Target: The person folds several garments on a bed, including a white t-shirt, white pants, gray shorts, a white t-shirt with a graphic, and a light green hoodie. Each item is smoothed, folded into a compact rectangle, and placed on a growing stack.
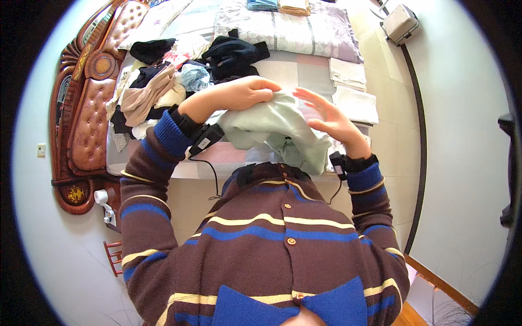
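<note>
A pale green garment (265, 120) hangs in loose folds over the near edge of the bed, just in front of my body. My left hand (244, 93) grips its upper edge between thumb and fingers. Beside the garment's upper right side, my right hand (328, 114) is raised with its fingers spread, and nothing is in its grasp. Whether the right thumb touches the cloth, I cannot tell. Lower down, the garment's inner folds are partly in shadow.
A heap of mixed clothes (149, 93) lies on the bed at the left, with a black garment (232, 57) at its back. Folded white cloths (355, 104) line the right edge. Farther back is a folded quilt (285, 32). A tufted headboard (91, 122) and a suitcase (401, 24) flank the bed.
</note>
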A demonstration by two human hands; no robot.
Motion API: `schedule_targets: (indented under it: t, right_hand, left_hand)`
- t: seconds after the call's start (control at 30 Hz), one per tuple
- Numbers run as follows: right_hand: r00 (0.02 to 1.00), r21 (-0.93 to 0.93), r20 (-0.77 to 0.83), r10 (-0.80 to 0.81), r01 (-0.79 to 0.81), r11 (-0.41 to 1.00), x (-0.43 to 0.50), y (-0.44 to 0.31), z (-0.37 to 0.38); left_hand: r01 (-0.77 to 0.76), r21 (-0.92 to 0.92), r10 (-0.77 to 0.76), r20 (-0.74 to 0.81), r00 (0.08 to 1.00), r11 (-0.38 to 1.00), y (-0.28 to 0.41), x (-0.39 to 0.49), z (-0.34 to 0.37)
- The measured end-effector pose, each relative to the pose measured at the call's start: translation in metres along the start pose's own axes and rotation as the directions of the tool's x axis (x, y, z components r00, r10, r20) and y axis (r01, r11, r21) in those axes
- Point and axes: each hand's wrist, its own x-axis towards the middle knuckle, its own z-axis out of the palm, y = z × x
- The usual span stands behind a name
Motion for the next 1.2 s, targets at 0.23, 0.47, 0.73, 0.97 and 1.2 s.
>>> schedule_targets:
  t: [0.23, 0.47, 0.73, 0.97, 1.2]
  right_hand:
    - [0.958, 0.343, -0.095, 0.27, -0.223, 0.912, 0.028, -0.013, 0.022]
    - [0.928, 0.421, -0.195, 0.319, -0.214, 0.881, 0.027, -0.005, 0.006]
    - [0.951, 0.001, -0.259, 0.169, -0.175, 0.985, 0.038, -0.028, -0.027]
    - [0.973, -0.183, -0.222, -0.057, 0.015, 0.983, 0.066, -0.014, -0.024]
    - [0.918, 0.011, -0.367, -0.152, 0.168, 0.986, 0.025, -0.041, -0.045]
  left_hand:
    - [-0.251, -0.061, 0.243, -0.115, 0.963, 0.966, -0.007, 0.009, -0.004]
    - [-0.123, -0.229, 0.091, -0.148, 0.985, 0.966, -0.037, -0.002, 0.023]
    - [0.008, -0.374, 0.006, 0.035, 0.999, 0.928, -0.031, -0.004, 0.012]
    - [0.124, -0.837, 0.078, 0.194, 0.978, 0.533, -0.006, -0.006, 0.016]
    - [-0.192, -0.946, 0.252, -0.125, 0.96, 0.262, 0.022, -0.008, -0.037]
